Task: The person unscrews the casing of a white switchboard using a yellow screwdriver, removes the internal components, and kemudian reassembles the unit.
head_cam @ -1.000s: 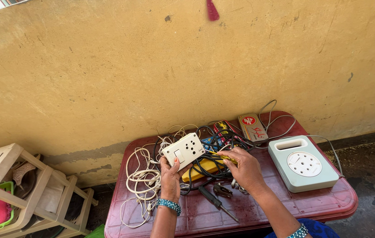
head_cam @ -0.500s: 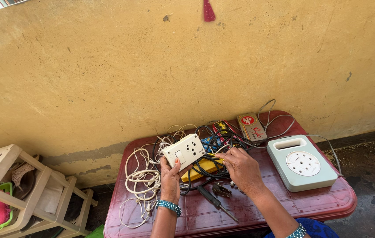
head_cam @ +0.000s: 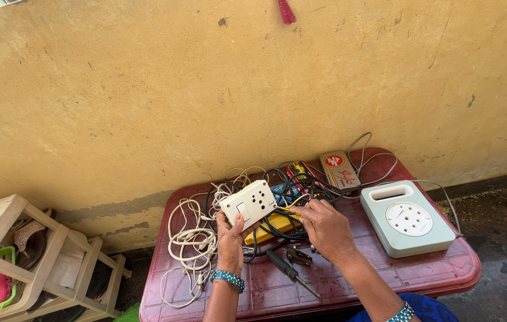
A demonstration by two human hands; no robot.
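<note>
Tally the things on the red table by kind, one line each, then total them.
Socket boxes: 2, white switch-socket box in the left hand, pale green extension box
Wire bundles: 2, white, black
Screwdriver: 1
Total: 5

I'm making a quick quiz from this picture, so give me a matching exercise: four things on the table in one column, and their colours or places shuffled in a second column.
Things:
1. switch-and-socket box
2. extension reel box
3. screwdriver
4. coiled cord

Descriptions:
A. pale green, at the table's right end
B. whitish, heaped on the table's left side
C. white, held up in the left hand
D. dark handle, lying between the two forearms

Pairs: 1-C, 2-A, 3-D, 4-B
</note>
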